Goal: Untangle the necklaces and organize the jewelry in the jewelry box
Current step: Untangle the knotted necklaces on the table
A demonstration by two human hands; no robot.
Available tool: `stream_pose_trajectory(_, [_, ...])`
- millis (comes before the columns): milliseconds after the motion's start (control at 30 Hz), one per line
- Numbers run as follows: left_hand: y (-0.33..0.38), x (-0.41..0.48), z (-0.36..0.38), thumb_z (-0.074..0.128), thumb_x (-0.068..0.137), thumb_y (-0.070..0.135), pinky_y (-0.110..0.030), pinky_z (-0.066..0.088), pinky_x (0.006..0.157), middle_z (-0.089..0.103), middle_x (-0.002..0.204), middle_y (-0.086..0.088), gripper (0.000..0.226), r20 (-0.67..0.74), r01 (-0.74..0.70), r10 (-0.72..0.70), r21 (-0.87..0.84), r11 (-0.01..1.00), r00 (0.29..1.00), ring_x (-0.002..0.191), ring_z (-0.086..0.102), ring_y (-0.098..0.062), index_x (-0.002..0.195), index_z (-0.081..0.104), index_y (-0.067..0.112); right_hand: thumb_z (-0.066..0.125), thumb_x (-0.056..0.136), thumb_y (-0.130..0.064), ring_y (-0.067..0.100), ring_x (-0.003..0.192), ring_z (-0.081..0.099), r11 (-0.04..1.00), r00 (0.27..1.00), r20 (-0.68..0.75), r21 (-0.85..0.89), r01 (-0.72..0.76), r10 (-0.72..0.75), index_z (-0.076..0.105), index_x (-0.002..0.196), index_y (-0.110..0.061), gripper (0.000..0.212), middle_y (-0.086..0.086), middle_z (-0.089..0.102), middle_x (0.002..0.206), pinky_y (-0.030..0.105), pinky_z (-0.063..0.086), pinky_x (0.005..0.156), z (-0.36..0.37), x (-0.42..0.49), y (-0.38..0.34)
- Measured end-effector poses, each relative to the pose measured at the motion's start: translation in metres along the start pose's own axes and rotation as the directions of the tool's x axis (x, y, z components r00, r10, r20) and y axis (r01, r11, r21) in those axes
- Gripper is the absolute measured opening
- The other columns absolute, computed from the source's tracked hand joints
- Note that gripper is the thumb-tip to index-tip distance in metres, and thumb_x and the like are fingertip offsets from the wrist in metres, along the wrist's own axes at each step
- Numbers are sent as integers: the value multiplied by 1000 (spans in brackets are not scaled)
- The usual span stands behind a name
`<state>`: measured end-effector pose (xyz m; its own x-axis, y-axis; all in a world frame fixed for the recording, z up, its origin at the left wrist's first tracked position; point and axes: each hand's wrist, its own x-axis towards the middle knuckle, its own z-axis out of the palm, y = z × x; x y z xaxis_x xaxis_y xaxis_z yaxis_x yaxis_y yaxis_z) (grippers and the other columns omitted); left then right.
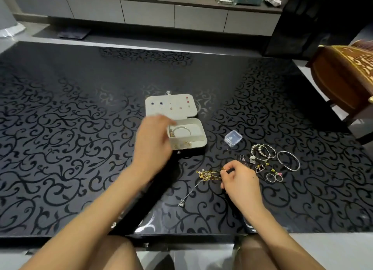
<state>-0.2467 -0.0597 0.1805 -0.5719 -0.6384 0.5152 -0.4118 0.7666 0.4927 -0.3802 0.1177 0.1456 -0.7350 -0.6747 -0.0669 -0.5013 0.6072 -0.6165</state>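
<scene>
A small cream jewelry box [198, 137] lies open mid-table. Its lid [171, 106] carries several stud earrings, and its tray holds a silver bangle [182, 129] and small gold pieces. My left hand [153, 140] hovers blurred over the tray's left side with fingers curled; what it holds cannot be made out. My right hand [240, 178] pinches one end of a tangled gold and silver necklace bundle [207, 174] lying on the table. A thin silver chain runs from the tangle down to a clear pendant [181, 203].
Right of the tangle lie beaded bracelets [262, 151], a silver bangle [288, 160], two small rings [274, 177], a black clover charm [260, 168] and earrings. A small clear plastic case [233, 138] stands beside the box. A wooden chair [343, 77] is at the right.
</scene>
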Motion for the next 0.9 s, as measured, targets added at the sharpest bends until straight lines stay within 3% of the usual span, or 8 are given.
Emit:
stream_pose_trajectory(33, [16,-18,1,46,63,-7,-32,39,79,67,91,-9,38,104,-128,129,-12,992,986,86,59,-33,91,69,6,56,89,-19,13,64,62,1000,1000,-1,-7,0,0,58,83,-18,6,-2,65,59,30,48,70,1,0,1])
stream_pose_trajectory(100, [35,-48,10,40,61,0,-32,36,73,67,89,-3,44,334,-350,317,42,936,887,81,59,-28,91,71,10,57,89,-21,17,71,63,999,1000,-8,-36,18,-18,58,88,-17,5,-2,67,64,33,49,75,1,-1,2])
stream_pose_trajectory(200, [37,-68,24,28,66,11,-31,30,71,67,96,3,55,538,-467,328,140,873,776,81,57,-24,102,70,15,57,90,-23,26,80,64,982,993,-60,-163,92,-103,57,101,-19,12,1,69,76,35,45,69,0,-6,2])
stream_pose_trajectory(300, [35,-74,26,29,70,12,-32,28,74,68,104,3,56,578,-484,295,203,851,761,83,59,-24,108,69,17,70,80,-17,26,59,65,913,940,-112,-299,277,-322,66,95,-23,17,-1,66,63,31,44,49,3,-16,2])
stream_pose_trajectory(400, [34,-74,21,30,73,14,-34,28,80,67,111,2,56,623,-488,258,230,842,739,88,60,-24,113,69,22,83,63,-13,18,44,59,836,893,-61,-386,391,-446,72,87,-28,30,-5,59,55,23,39,37,9,-20,3])
stream_pose_trajectory(667, [14,-75,-1,30,71,16,-44,27,93,64,121,3,62,722,-582,237,273,766,650,108,60,-23,119,63,37,84,49,-9,16,42,51,750,849,40,-447,487,-527,75,90,-33,48,-6,51,54,20,33,35,8,-34,10])
stream_pose_trajectory(800, [-1,-73,-13,45,63,10,-47,25,97,65,120,3,65,738,-649,280,270,711,614,110,61,-23,117,64,40,86,44,-8,15,41,50,750,843,63,-426,507,-534,76,86,-32,49,-7,48,52,18,31,36,3,-39,14])
stream_pose_trajectory(900, [-11,-74,-21,32,68,12,-48,23,100,65,120,5,66,742,-657,289,260,708,605,112,60,-22,116,64,43,85,47,-7,14,43,51,769,850,69,-394,504,-522,76,86,-31,46,-7,48,53,17,30,38,-1,-40,16])
